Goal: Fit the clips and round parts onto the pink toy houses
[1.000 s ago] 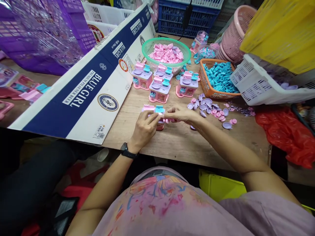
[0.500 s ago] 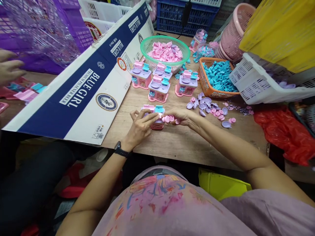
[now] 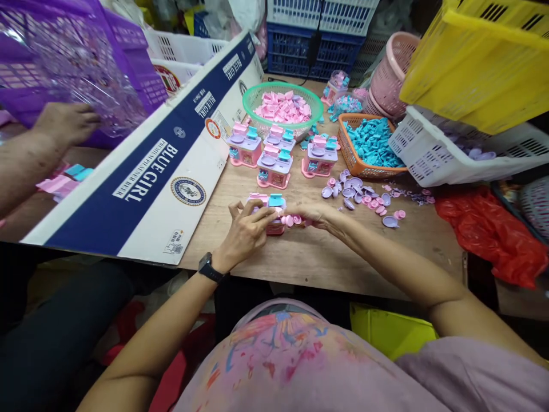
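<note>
On the wooden table in front of me stands a small toy kitchen [image 3: 275,230] with a purple top and pink and blue parts, partly covered by my fingers. My left hand [image 3: 247,232] is closed around its left side, the fingertips reaching over its top. From the right, my right hand [image 3: 312,214] meets them, its fingers bent around several small round pink pieces [image 3: 293,220]. What lies between the touching fingertips is too small to make out. Behind my hands, similar toy kitchens [image 3: 274,166] stand upright in a loose group.
Purple dishes [image 3: 354,186] and pink pieces lie loose to the right. Further back are a green basket [image 3: 319,109] of pink parts and an orange basket [image 3: 346,143] of blue ones. A cardboard sheet [image 3: 154,189] slants along the left; beyond it is another person's hand [image 3: 71,121].
My hands stay together at the toy kitchen, with only slight finger movement. The view has shifted a little. Behind the cardboard, the other person's hand has come further into view, towards the purple crate.
</note>
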### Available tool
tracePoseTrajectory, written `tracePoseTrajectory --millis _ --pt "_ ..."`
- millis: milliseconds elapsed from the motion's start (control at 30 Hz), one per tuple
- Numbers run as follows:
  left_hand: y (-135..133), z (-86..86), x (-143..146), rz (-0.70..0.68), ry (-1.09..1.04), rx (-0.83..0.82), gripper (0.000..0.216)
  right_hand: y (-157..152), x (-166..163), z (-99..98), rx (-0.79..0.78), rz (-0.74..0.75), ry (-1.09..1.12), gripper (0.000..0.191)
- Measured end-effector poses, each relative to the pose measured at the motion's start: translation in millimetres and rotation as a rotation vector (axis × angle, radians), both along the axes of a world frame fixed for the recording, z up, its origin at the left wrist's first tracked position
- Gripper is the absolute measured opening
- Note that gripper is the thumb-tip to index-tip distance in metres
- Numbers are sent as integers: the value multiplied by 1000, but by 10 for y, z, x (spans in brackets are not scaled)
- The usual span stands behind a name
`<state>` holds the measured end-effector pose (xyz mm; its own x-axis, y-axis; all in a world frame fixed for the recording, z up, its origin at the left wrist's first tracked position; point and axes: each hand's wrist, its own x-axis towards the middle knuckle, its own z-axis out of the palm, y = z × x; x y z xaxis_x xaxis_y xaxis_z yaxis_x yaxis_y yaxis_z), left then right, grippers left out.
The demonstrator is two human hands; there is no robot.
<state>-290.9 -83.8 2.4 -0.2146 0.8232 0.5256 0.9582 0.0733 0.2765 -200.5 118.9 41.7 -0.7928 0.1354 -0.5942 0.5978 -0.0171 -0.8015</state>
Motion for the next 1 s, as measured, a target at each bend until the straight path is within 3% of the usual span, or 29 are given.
tracePoseTrajectory --millis 100,300,400,500,600,767,867,1000 --pt "93 169 -69 87 39 27 34 98 38 -77 -72 -34 109 35" --pt "99 329 -73 63 -123 -153 41 341 -157 -44 -312 -407 177 33" --pt "67 434 -41 10 -216 -211 32 424 -298 -7 -472 -413 141 38" --pt "256 534 -236 -15 -316 -142 26 438 -413 8 -548 -373 133 33" --pt "700 545 -683 80 -184 -84 32 395 -506 5 -470 -400 163 26" --pt "1375 407 -1306 81 14 -336 76 387 -614 -65 -190 -517 300 29" --pt "1382 309 -1350 68 37 -328 77 465 -636 -106 -122 -523 342 37" --pt "1025 257 -1207 76 41 -303 70 538 -637 -102 -119 -443 396 45"
